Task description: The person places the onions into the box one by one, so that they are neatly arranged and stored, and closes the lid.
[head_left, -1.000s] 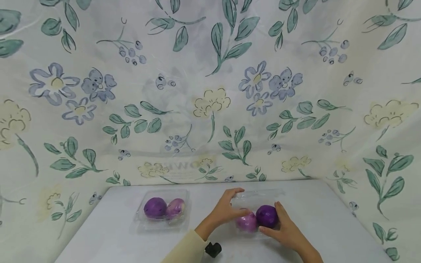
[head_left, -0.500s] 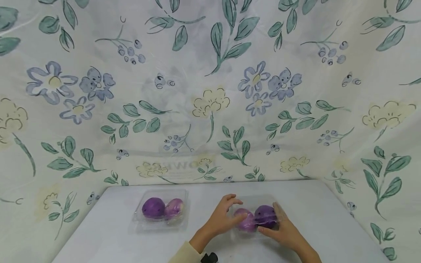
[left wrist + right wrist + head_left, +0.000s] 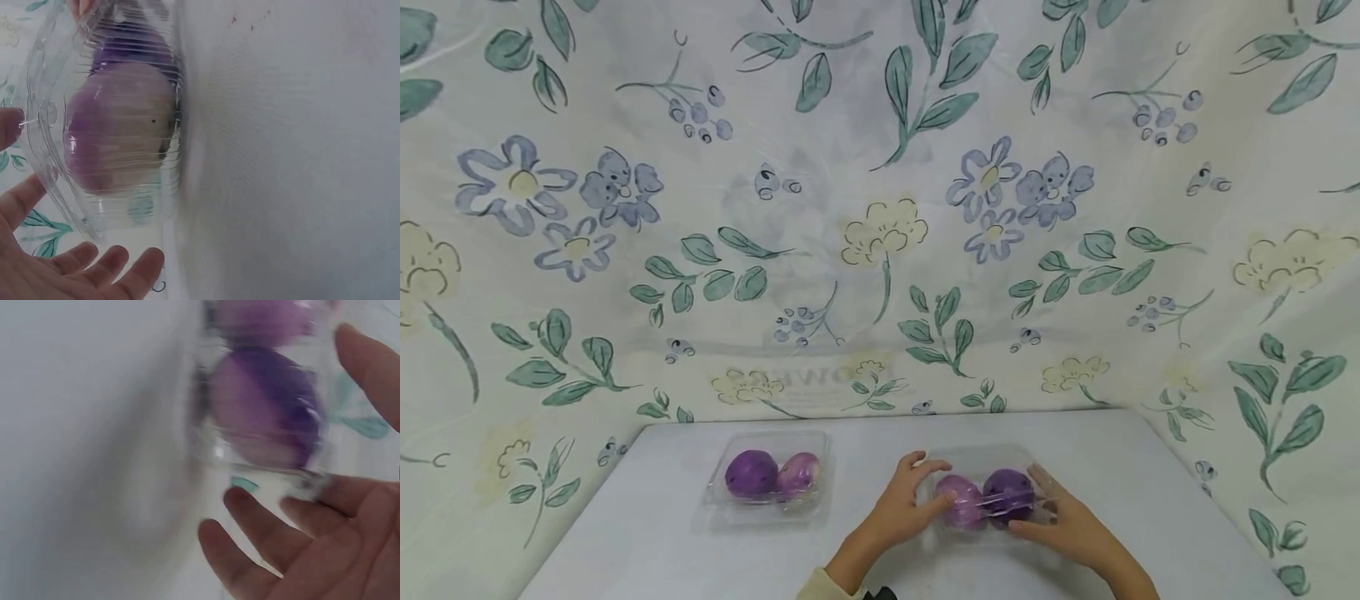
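Observation:
A clear plastic clamshell box [image 3: 981,454] stands on the right half of the table, its lid lying down over two round purple pieces, perhaps vegetables. The left one is a lighter pinkish purple [image 3: 958,500]; in the left wrist view this piece [image 3: 122,128] shows a pale side with a dark speck. Beside it sits a dark purple one [image 3: 1007,496]. My left hand [image 3: 904,500] is at the box's left end, thumb and index fingertips at the lid's rim, other fingers spread. My right hand [image 3: 1071,521] is at the right end, fingers extended, one fingertip at the box's corner.
A second clear box [image 3: 767,442] with one dark and one lighter purple piece stands to the left on the white table [image 3: 655,500]. Behind the table hangs a flower-patterned cloth [image 3: 880,208]. A small black object [image 3: 883,593] shows at my left sleeve.
The box's raised lid has come down over the two purple pieces. My left hand has shifted lower and toward the front; my right hand has moved slightly right.

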`<control>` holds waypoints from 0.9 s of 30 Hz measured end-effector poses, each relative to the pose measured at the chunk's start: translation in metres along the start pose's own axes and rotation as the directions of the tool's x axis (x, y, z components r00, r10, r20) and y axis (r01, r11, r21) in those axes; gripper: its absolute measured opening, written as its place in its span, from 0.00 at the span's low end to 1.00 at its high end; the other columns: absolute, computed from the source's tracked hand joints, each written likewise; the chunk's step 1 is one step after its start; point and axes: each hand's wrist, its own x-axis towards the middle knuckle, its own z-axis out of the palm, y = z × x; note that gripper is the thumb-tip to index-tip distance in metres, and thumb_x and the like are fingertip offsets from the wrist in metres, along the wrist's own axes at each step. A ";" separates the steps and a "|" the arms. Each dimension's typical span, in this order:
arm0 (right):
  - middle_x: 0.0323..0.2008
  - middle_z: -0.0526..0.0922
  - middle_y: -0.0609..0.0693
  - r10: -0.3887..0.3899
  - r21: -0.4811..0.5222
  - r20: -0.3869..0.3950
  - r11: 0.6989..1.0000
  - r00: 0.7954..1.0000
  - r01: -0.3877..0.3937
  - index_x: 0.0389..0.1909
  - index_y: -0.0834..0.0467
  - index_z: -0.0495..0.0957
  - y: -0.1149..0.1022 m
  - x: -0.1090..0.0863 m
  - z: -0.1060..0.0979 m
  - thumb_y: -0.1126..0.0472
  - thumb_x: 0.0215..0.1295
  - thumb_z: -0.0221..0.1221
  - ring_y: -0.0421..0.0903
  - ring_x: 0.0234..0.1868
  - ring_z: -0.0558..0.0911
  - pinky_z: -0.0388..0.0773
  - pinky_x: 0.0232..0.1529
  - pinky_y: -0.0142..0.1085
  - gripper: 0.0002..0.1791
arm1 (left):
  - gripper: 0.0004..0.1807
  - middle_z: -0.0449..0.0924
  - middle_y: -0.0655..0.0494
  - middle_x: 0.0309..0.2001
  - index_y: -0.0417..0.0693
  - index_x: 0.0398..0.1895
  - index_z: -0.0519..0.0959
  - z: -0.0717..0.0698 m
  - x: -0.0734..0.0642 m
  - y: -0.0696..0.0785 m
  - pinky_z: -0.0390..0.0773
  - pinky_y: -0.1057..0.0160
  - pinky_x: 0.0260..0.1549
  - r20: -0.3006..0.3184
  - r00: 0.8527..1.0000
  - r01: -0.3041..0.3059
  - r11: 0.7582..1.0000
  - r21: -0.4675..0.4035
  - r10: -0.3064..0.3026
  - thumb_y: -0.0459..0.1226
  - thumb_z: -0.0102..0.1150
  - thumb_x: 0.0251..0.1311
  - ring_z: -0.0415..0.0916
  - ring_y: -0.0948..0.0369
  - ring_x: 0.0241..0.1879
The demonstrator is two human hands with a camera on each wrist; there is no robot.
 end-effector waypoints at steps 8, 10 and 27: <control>0.63 0.71 0.74 -0.020 0.153 0.104 0.988 0.994 0.004 0.72 0.74 0.54 0.002 -0.014 -0.036 0.58 0.69 0.59 0.67 0.58 0.77 0.80 0.52 0.53 0.39 | 0.26 0.58 0.28 0.68 0.48 0.61 0.76 -0.003 -0.004 0.003 0.81 0.44 0.47 0.032 0.999 0.033 0.999 0.033 -0.034 0.50 0.59 0.65 0.66 0.35 0.65; 0.57 0.76 0.71 -0.001 0.183 0.094 0.983 0.996 -0.016 0.71 0.74 0.54 0.001 -0.013 -0.038 0.58 0.71 0.56 0.62 0.54 0.81 0.82 0.49 0.50 0.36 | 0.27 0.62 0.31 0.63 0.48 0.62 0.76 -0.006 -0.005 0.003 0.82 0.54 0.42 0.048 0.997 0.055 0.998 0.031 -0.056 0.51 0.60 0.65 0.70 0.40 0.60; 0.34 0.83 0.52 0.077 0.394 0.202 0.906 0.976 -0.153 0.74 0.75 0.39 0.007 -0.002 -0.017 0.63 0.67 0.54 0.44 0.33 0.82 0.84 0.36 0.40 0.45 | 0.38 0.74 0.54 0.22 0.50 0.73 0.65 -0.009 -0.003 -0.003 0.84 0.60 0.21 0.257 0.940 0.311 0.870 -0.383 -0.224 0.27 0.54 0.54 0.75 0.61 0.19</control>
